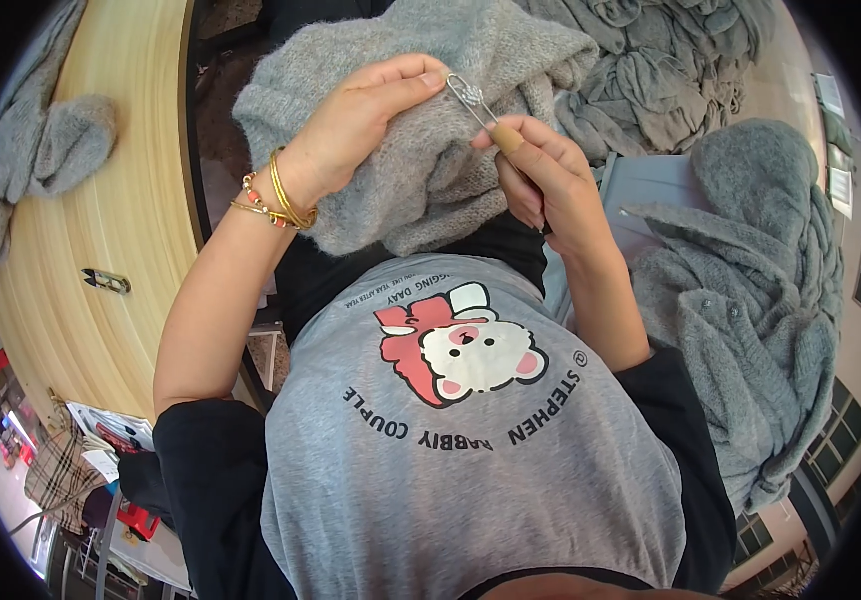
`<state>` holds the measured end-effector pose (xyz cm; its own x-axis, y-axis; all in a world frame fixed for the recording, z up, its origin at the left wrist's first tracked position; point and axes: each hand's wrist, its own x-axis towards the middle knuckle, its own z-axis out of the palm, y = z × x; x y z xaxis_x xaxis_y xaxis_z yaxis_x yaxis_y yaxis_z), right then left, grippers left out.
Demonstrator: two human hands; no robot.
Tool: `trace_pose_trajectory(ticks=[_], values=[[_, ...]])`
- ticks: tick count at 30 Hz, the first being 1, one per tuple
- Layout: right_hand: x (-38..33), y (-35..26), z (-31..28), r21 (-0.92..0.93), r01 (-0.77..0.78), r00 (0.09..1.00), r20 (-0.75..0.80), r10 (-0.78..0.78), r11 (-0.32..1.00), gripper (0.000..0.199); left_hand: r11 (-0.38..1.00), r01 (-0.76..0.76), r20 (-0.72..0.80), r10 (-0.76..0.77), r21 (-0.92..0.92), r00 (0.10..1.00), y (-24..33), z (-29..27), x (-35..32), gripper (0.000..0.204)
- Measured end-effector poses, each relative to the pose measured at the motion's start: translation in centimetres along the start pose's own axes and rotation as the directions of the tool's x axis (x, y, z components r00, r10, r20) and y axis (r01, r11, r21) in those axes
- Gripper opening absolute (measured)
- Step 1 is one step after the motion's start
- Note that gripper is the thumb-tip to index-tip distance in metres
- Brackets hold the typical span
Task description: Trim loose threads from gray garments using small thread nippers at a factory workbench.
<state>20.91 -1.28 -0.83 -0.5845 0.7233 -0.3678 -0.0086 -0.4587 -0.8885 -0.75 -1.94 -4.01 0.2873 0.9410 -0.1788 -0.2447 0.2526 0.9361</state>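
A grey fuzzy knitted garment (420, 180) lies bunched over my lap, under both hands. Above it, a large silver safety pin (459, 99) stretches between my fingertips, with a small cluster of shiny bits at its middle that I cannot make out. My left hand (375, 115), with gold and beaded bracelets on its wrist, is closed, thumb and forefinger meeting at the pin's far end. The lower end sits between the thumb and fingers of my right hand (547, 180), also closed. A tan wrap covers the right thumb. The right palm is hidden.
To the left stands a wooden table (100, 210) with small thread snips (106, 281) and a grey knitted piece (75, 145) on it. More grey knits (740, 310) are heaped at the right, beside a grey-blue surface (655, 185). Another pile (650, 75) lies farther off.
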Motion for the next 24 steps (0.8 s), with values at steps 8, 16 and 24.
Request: trace_pose_trajectory(ticks=[8, 16, 24], values=[[0.2, -1.1, 0.2, -0.184, 0.104, 0.989, -0.086, -0.121, 0.977, 0.024, 0.998, 0.03, -0.047, -0.032, -0.055, 0.998, 1.2, 1.2, -0.5, 0.027], [0.3, -0.1, -0.1, -0.584, 0.32, 0.872, -0.125, -0.472, 0.746, 0.024, 0.999, 0.019, -0.008, -0.019, 0.05, 1.0, 1.7, 1.7, -0.8, 0.022], [-0.5, -2.4, -1.0, -0.309, 0.223, 0.915, -0.262, -0.308, 0.925, 0.025, 0.418, -0.092, -0.061, 0.338, 0.904, 0.939, 5.3, -0.6, -3.2, 0.075]])
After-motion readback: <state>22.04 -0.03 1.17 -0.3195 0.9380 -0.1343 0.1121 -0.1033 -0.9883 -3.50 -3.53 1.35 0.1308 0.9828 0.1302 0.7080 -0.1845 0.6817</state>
